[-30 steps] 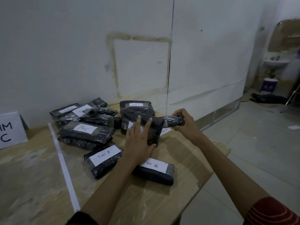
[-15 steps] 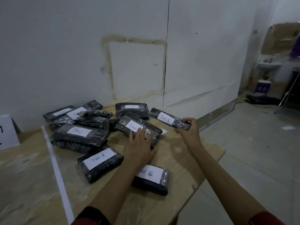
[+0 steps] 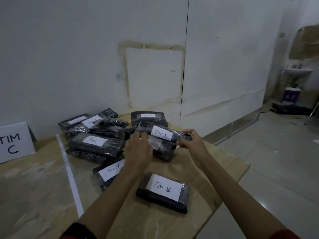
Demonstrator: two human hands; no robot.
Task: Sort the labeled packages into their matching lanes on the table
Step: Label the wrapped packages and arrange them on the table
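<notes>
A person holds a black Tim A package [image 3: 161, 134] with both hands, just above another package near the back of the table [image 3: 215, 163]. The left hand [image 3: 138, 149] has its fingers curled on the left end. The right hand [image 3: 191, 144] pinches the right end. A Tim B package [image 3: 164, 192] lies flat near the front. A Tim C package [image 3: 95, 144] sits on the pile, beside a white tape line [image 3: 69, 169].

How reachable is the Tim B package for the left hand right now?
Probably yes, once freed: the left hand, with the right hand, grips the raised Tim A package. The Tim B package lies alone and uncovered beside the left forearm, nothing on top.
</notes>
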